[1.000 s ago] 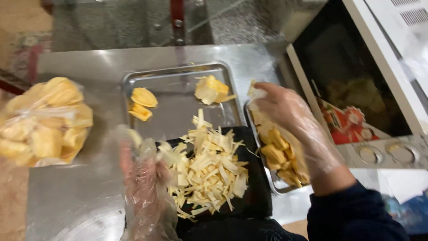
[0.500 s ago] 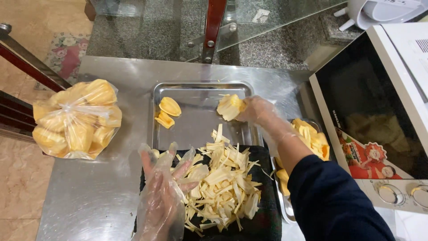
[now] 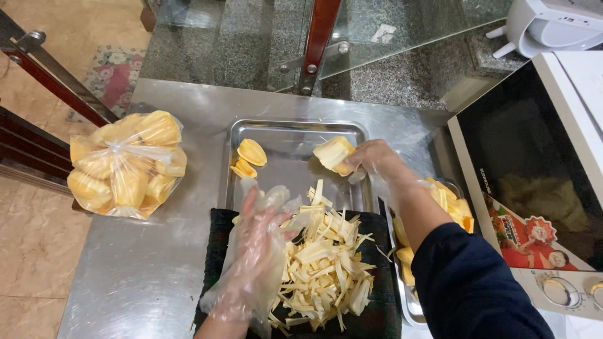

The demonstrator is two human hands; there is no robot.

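My right hand [image 3: 375, 163], in a clear plastic glove, grips a pale yellow jackfruit piece [image 3: 333, 152] over the far right part of a steel tray [image 3: 289, 179]. Two orange-yellow jackfruit pods [image 3: 249, 157] lie at the tray's left. My left hand [image 3: 257, 242], also gloved, hovers with fingers spread over the left side of a heap of pale fibre strips [image 3: 323, 263] piled on a dark cloth [image 3: 220, 232]. It holds nothing.
A clear bag of yellow jackfruit pods [image 3: 125, 164] sits on the steel table [image 3: 144, 276] at the left. A second tray of pods [image 3: 443, 204] lies under my right arm. A microwave oven [image 3: 540, 182] stands at the right, a glass railing behind.
My right hand moved from the right tray to the far tray and took hold of the pale piece. My left hand shifted up over the strips. The camera tilted.
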